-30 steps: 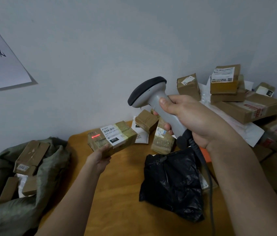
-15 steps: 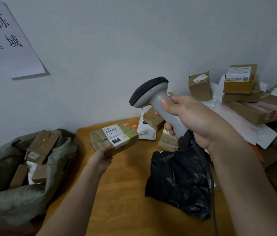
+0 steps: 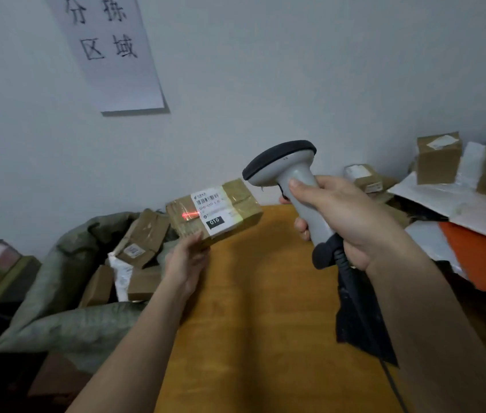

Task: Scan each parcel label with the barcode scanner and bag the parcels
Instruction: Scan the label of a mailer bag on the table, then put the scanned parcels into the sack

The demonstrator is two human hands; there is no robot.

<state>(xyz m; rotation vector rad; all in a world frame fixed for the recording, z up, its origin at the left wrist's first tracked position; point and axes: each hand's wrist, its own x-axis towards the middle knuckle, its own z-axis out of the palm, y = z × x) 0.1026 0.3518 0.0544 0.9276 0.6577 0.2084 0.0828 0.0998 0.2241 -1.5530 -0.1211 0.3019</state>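
Right grip (image 3: 352, 222) clenched round the grey handle of the barcode scanner (image 3: 292, 186), dark head aimed left; left grip (image 3: 188, 257) grasping a taped brown parcel (image 3: 214, 213) from below, held above the left edge of the orange table (image 3: 250, 323). Red scan line falls on the parcel's tape just left of its white label (image 3: 213, 213). Farther left, a grey-green bag (image 3: 65, 293) holds several parcels; more boxes (image 3: 438, 158) stacked at far right.

At frame centre the left hand (image 3: 186, 260) holds a taped brown parcel (image 3: 214, 211) from below, its white label (image 3: 213, 211) facing up, with a short red scan line (image 3: 190, 215) lying on the tape just left of the label. To the right, the right hand (image 3: 352, 217) grips the grey barcode scanner (image 3: 289, 180), dark head pointing left toward the parcel. A green sack (image 3: 65, 293) with boxes lies lower left, beside the wooden table (image 3: 259, 323).
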